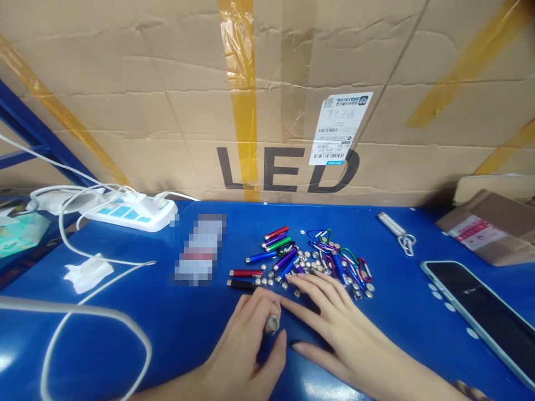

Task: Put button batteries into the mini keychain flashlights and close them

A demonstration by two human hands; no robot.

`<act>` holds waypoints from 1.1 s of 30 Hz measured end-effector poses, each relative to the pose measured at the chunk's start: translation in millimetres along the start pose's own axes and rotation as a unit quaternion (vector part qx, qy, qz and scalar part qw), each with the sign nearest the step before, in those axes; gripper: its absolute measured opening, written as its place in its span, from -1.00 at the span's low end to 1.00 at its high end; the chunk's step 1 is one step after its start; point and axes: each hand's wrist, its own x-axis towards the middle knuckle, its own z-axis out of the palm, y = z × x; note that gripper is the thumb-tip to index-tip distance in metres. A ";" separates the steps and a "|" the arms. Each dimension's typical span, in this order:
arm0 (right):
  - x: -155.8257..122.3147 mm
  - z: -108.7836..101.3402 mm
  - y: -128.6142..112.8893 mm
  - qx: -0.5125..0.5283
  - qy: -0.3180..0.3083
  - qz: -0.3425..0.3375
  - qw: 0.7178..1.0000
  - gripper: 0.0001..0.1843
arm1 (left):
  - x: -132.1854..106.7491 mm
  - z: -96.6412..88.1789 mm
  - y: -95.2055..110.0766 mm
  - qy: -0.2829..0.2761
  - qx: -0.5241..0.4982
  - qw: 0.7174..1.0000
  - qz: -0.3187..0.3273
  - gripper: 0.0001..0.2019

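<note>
Your left hand [246,340] is curled around a small silver tube [271,324], thumb below it and fingers over the top, so that only its round end shows toward you. Whether anything is inside the tube cannot be made out.

Just to the right of that grip, your right hand [334,328] lies flat and open on the blue table [167,345], holding nothing. Its fingertips [295,278] reach the near edge of a scatter of button cells [311,257].

Beyond the grip, the cells mingle with a heap of coloured little torches [278,245] and carabiner clips [353,266]. A red tube [246,273] and a black tube [241,284] lie side by side just past your left knuckles.

As far as this shows, you have a single piece in hand, while the heap and the loose cells lie unsorted, so most of the work looks to be ahead of you. Only a pale pair of torches [395,227], well off to the right and beyond, lies apart from the heap.

Further right lies a phone [480,306], face up. Far left sit a power strip [134,214], its white cable [96,314] and a crumpled tissue [87,273]. A big cardboard box [167,111] closes the back.
</note>
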 end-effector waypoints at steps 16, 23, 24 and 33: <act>2.9 5.7 -3.6 0.041 0.122 0.015 0.992 -0.81 | 5.7 -7.1 5.3 -0.086 -0.039 0.995 0.011 -0.86; 2.8 8.6 -4.5 -0.002 0.188 -0.008 0.982 -0.72 | 3.9 -2.0 2.9 -0.091 0.017 0.994 0.063 -0.82; 3.0 6.7 -5.0 0.010 0.203 0.002 0.979 -0.75 | 3.8 -1.6 3.0 -0.089 0.031 0.993 0.072 -0.82; -7.1 -8.9 -23.5 0.084 0.286 -0.020 0.954 -0.85 | 4.0 -0.4 2.0 -0.117 0.051 0.986 0.104 -0.80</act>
